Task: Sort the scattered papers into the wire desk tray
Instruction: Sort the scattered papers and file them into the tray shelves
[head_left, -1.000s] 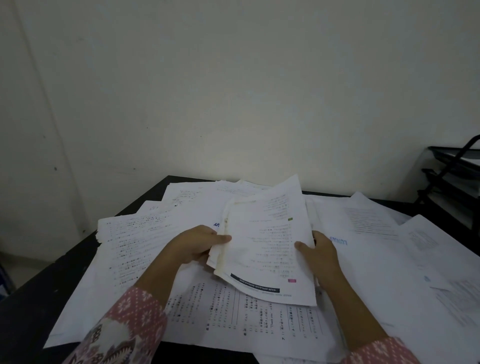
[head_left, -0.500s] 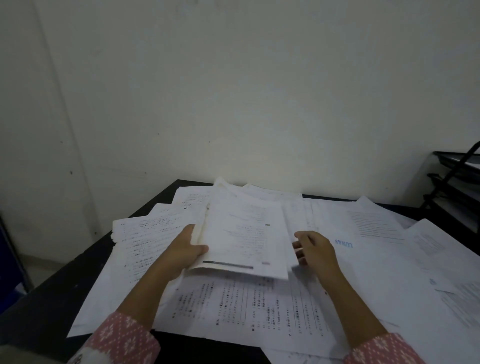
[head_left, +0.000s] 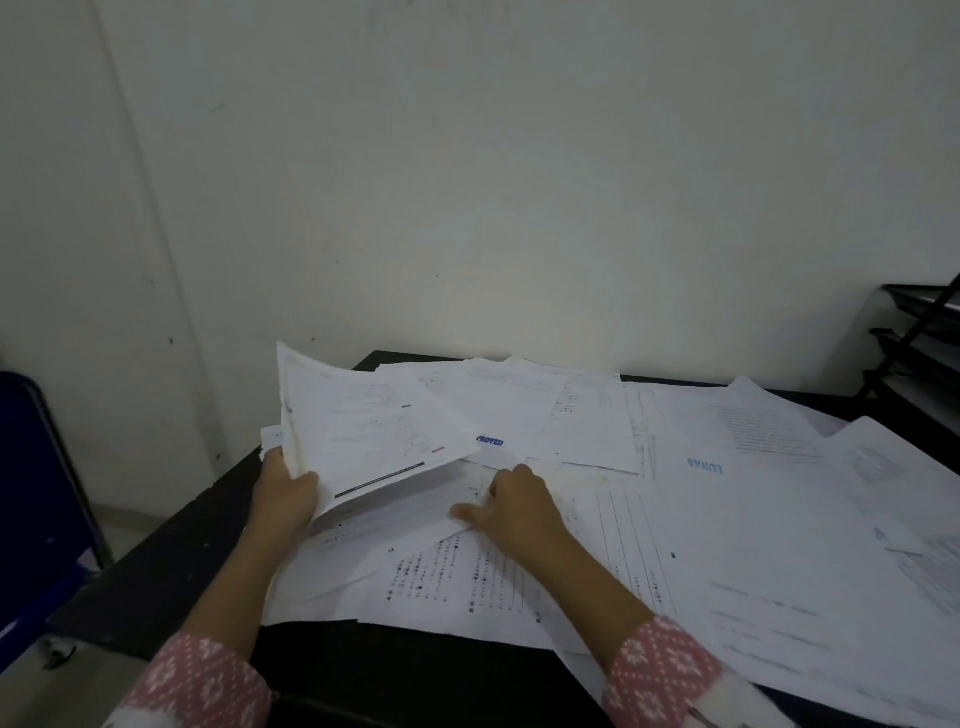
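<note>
Blue stamp reading "PROVED," its first letters hidden by a lifted stack, marks a white sheet (head_left: 498, 426) at the table's centre, while "LUNAS," upside down in blue, stands on a larger sheet (head_left: 727, 499) to its right; other print is illegible.

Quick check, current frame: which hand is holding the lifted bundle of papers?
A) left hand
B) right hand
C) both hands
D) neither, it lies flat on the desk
A: the left hand grips the lifted bundle of papers at its near left corner, while the right hand is down on the sheets spread on the desk, apart from the bundle.
</note>
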